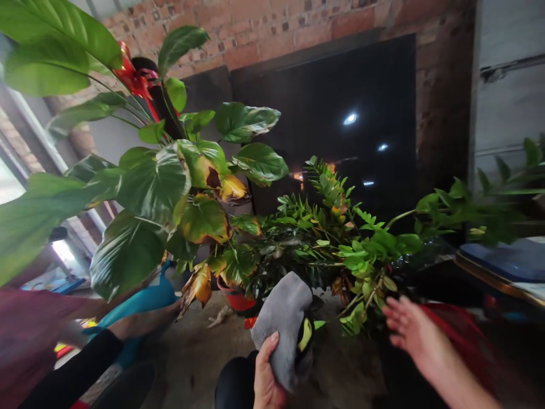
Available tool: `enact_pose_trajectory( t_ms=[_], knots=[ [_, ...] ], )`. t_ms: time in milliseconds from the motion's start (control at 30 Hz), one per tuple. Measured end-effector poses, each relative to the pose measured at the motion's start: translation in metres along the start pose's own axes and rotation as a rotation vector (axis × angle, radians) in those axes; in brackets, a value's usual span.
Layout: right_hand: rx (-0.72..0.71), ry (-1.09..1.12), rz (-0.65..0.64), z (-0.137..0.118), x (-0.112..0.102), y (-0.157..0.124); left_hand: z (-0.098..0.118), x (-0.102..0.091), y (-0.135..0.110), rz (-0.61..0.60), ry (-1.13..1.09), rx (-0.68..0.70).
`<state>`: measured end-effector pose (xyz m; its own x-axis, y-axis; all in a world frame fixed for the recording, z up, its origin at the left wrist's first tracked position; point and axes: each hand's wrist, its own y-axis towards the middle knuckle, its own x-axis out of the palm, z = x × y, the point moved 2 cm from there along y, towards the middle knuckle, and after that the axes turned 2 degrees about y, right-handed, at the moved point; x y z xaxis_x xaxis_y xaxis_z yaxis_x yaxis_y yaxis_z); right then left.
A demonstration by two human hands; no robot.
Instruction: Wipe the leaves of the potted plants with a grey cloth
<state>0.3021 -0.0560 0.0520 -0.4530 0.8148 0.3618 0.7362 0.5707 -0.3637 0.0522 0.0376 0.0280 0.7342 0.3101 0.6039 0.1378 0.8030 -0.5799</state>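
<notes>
The left hand (268, 378) grips a grey cloth (283, 318) by its lower part, probably to leave the portion above free; rightward, the right hand (417, 335) spreads loosely, seemingly empty, beside a leafy plant (374, 253).

1. Looks like a rough, brick-walled plant corner, perhaps in a home or a shop; hard to tell which.
2. Backed by bare brick wall (272, 35), visible above and right of the black panel (315, 113).
3. Crowded with greenery: at the black panel's left end, a big-leaved plant (147, 184) tied with red ribbon (135, 80); along its lower edge, smaller bushy plants (360, 255).
4. Floored in plain grey (191, 352) below the black panel, near a red pot (235, 298).
5. Brightened by an opening (8, 167) far left of the black panel.
6. Bounded, right of the black panel, by a grey door or cabinet (511, 108).
</notes>
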Motion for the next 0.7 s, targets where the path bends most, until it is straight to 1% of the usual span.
enact_pose_trajectory(
  t_ms=[33, 100, 167, 200, 267, 333, 400, 433, 500, 567, 600, 633, 700],
  knots=[
    [0.052, 0.067, 0.012, -0.018, 0.001, 0.014, 0.001, 0.002, -0.003, 0.04, -0.009, 0.001],
    [0.057, 0.095, -0.006, -0.048, 0.012, 0.042, 0.0, 0.004, -0.006, 0.06, -0.024, -0.018],
    [0.074, 0.091, -0.056, -0.062, 0.029, 0.065, -0.003, 0.002, -0.004, 0.026, -0.02, -0.048],
    [0.077, 0.085, -0.086, -0.062, 0.038, 0.073, -0.004, -0.001, -0.001, 0.014, -0.022, -0.061],
    [0.073, 0.072, -0.151, -0.05, 0.054, 0.082, -0.006, -0.011, 0.007, -0.017, -0.023, -0.097],
    [0.061, 0.065, -0.211, -0.027, 0.063, 0.084, -0.004, -0.02, 0.013, -0.052, -0.012, -0.123],
    [0.065, 0.056, -0.247, -0.001, 0.065, 0.081, 0.003, -0.021, 0.013, -0.063, 0.02, -0.1],
    [0.074, 0.051, -0.255, 0.011, 0.066, 0.079, 0.008, -0.017, 0.009, -0.066, 0.042, -0.072],
    [0.092, 0.051, -0.263, 0.029, 0.066, 0.075, 0.02, 0.002, -0.003, -0.07, 0.069, 0.034],
    [0.098, 0.063, -0.276, 0.038, 0.067, 0.073, 0.032, 0.034, -0.018, -0.076, 0.061, 0.177],
    [0.098, 0.071, -0.285, 0.04, 0.069, 0.073, 0.036, 0.052, -0.024, -0.073, 0.049, 0.221],
    [0.098, 0.079, -0.294, 0.04, 0.07, 0.073, 0.038, 0.07, -0.029, -0.093, 0.037, 0.271],
    [0.101, 0.098, -0.314, 0.04, 0.071, 0.074, 0.035, 0.1, -0.033, -0.183, 0.059, 0.382]
  ],
)
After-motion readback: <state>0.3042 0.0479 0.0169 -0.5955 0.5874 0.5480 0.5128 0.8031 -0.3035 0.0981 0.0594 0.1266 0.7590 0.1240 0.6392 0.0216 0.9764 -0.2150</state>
